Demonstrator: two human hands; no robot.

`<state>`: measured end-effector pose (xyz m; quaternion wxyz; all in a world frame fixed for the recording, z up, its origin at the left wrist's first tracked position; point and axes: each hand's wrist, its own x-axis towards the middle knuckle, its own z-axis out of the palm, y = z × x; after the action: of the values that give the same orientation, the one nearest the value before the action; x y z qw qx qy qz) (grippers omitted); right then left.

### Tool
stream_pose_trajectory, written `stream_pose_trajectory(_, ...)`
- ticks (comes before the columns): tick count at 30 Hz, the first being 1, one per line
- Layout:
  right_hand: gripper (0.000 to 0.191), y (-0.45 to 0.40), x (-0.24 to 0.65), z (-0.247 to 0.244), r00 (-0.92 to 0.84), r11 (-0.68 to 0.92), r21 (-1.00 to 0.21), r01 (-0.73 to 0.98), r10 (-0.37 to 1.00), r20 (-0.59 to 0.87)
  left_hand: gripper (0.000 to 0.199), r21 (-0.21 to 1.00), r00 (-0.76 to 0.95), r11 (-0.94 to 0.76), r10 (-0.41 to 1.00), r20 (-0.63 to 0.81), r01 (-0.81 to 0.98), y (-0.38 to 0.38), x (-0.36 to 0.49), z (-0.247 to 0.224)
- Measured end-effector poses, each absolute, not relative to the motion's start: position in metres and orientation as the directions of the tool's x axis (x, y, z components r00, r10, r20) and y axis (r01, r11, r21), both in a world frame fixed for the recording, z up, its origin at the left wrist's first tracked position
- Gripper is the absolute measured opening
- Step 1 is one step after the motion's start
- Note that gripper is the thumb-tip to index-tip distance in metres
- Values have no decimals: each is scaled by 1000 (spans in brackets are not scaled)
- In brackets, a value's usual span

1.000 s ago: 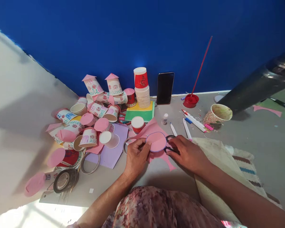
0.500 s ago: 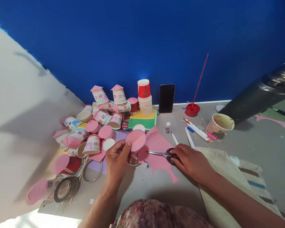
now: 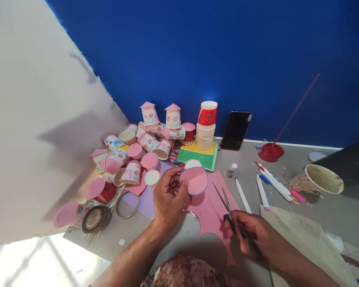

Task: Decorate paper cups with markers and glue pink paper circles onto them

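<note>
Between the thumb and fingers of my left hand [image 3: 169, 197] is a pink paper circle [image 3: 194, 181] with a blue outline along its rim. My right hand [image 3: 253, 231] grips a pair of scissors [image 3: 227, 205] by the dark handles, with the blades parted and pointing up and left. The blades are apart from the circle. Beneath both hands lies a sheet of pink paper [image 3: 217, 191] with rounded bites cut out of its edge.
Decorated paper cups [image 3: 131, 173] with pink paper tops crowd the left. Behind stand a cup stack [image 3: 206, 135] and a phone [image 3: 237, 130] leaning on the wall. Markers [image 3: 275, 185], a red lid [image 3: 271, 152], a patterned cup [image 3: 324, 179] and a cloth [image 3: 302, 235] lie rightward. Tape rolls [image 3: 96, 219] are at left.
The scissors have risen off the pink sheet, turned upward, and their blades have opened. The circle stays in my left hand. My view has swung left, shifting the scene rightward.
</note>
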<state>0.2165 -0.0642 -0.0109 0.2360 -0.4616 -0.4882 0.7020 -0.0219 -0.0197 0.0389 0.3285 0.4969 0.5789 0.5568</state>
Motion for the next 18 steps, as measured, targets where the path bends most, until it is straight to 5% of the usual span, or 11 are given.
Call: stream_pose_trajectory(18, 46, -65, 199, 13, -392, -422, -879, 224, 786, -477, 27, 871, -195, -269, 907, 372, 412, -27, -13, 29)
